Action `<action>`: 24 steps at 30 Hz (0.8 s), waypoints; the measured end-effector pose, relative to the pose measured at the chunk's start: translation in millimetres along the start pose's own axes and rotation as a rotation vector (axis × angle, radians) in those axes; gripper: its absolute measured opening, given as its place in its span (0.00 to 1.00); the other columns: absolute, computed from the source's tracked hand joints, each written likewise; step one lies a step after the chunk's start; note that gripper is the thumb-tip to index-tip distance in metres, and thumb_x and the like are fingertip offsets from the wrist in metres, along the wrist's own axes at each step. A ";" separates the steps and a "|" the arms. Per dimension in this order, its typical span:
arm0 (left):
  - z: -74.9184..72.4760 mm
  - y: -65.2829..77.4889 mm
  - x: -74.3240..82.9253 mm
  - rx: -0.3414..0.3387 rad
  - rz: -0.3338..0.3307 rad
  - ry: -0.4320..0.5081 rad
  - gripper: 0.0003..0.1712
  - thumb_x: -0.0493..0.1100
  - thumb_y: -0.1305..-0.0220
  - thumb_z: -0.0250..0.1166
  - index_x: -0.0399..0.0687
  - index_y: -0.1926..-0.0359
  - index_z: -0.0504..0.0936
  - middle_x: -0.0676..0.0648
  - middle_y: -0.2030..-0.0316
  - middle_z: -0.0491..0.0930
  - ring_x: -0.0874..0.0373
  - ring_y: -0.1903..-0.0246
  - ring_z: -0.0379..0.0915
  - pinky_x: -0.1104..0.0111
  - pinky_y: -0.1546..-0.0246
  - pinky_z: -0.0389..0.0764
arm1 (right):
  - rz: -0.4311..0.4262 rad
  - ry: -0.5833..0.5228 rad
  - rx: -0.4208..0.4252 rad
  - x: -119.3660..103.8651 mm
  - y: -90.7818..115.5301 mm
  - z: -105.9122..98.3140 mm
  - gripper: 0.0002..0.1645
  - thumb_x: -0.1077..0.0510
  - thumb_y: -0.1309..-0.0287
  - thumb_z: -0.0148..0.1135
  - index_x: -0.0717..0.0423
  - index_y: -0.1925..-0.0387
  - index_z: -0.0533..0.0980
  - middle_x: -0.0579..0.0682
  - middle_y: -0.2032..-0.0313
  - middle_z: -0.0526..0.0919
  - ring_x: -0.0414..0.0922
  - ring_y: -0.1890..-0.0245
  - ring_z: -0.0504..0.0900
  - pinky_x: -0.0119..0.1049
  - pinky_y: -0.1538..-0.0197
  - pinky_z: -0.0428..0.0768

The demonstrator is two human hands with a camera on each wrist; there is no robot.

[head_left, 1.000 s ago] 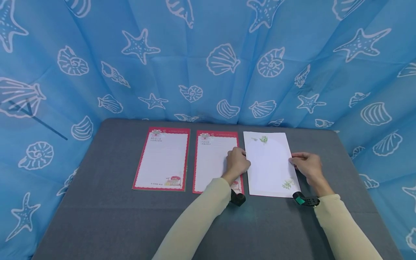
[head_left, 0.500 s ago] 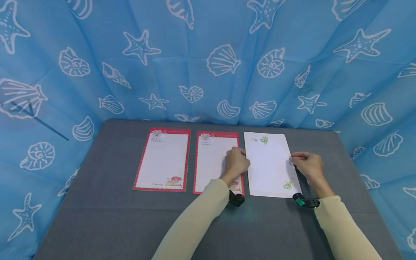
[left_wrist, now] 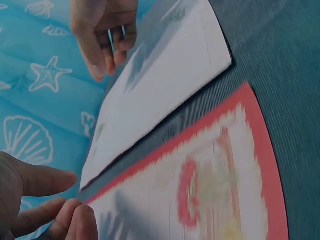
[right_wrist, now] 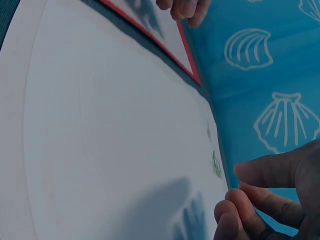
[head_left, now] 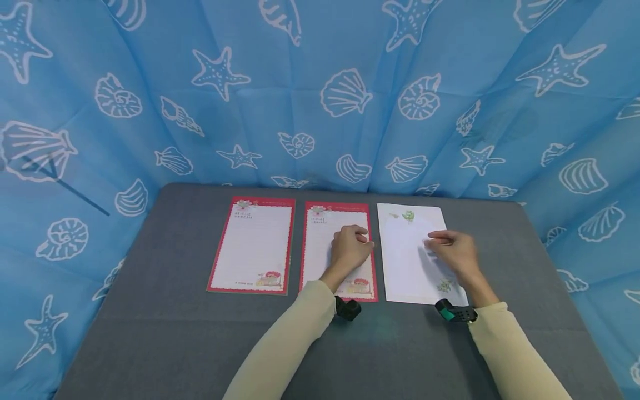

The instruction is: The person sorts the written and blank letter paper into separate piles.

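Over the right part of the middle red-bordered sheet of writing paper (head_left: 317, 250) hovers my left hand (head_left: 350, 247), fingers loosely bent and holding nothing. My right hand (head_left: 456, 253) hangs above the right half of a white sheet with green leaf prints (head_left: 402, 261), casting a shadow on it. In the right wrist view, the thumb and fingers of that hand (right_wrist: 270, 195) have a gap between them, with nothing held. The left wrist view likewise shows the fingers of my left hand (left_wrist: 45, 205) loosely bent above the paper. The white sheet lies flat.
Another red-bordered sheet (head_left: 255, 244) lies at the left of the row. All the sheets rest on a grey cloth-covered table (head_left: 165, 333). A blue curtain (head_left: 300, 66) with shells and starfish stands behind it. Black wrist devices (head_left: 348, 309) sit at both wrists.
Both hands have left the white sheet's side edges. My left hand has moved left over the middle sheet; my right hand has moved left, above the white sheet.
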State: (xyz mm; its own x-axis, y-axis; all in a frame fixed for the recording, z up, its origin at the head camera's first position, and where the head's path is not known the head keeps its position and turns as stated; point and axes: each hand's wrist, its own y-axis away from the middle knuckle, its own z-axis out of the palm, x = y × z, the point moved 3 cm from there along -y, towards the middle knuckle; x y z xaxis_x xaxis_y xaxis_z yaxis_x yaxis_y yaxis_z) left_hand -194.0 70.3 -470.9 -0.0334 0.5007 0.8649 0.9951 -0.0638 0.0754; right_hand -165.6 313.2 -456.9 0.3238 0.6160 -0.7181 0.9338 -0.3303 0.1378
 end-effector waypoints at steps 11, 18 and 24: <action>-35.5 1.6 -19.6 0.056 0.106 -0.036 0.15 0.39 0.40 0.74 0.39 0.52 0.87 0.48 0.67 0.85 0.60 0.68 0.81 0.63 0.63 0.80 | -0.151 -0.078 -0.099 -29.6 10.6 33.6 0.17 0.60 0.38 0.68 0.68 0.50 0.82 0.59 0.63 0.85 0.43 0.69 0.81 0.29 0.69 0.77; -53.9 3.0 -27.4 0.062 0.160 -0.042 0.15 0.37 0.40 0.73 0.35 0.52 0.86 0.41 0.64 0.85 0.52 0.65 0.81 0.56 0.56 0.79 | -0.216 -0.142 -0.190 -48.3 17.9 62.0 0.17 0.62 0.38 0.68 0.69 0.50 0.81 0.61 0.61 0.85 0.45 0.66 0.83 0.30 0.66 0.78; -65.4 4.9 -33.9 0.082 0.182 -0.091 0.14 0.37 0.41 0.74 0.35 0.54 0.87 0.42 0.64 0.85 0.52 0.64 0.81 0.55 0.56 0.80 | -0.268 -0.159 -0.250 -63.5 23.2 81.8 0.18 0.62 0.39 0.70 0.68 0.50 0.81 0.59 0.60 0.86 0.46 0.65 0.85 0.27 0.65 0.79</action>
State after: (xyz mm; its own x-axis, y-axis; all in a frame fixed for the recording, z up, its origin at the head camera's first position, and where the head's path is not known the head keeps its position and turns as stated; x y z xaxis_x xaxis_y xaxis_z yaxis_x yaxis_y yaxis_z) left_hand -194.1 -3.5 -467.4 0.1521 0.5639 0.8117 0.9883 -0.0921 -0.1213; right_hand -177.0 207.9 -463.9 0.0539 0.5315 -0.8453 0.9966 0.0238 0.0786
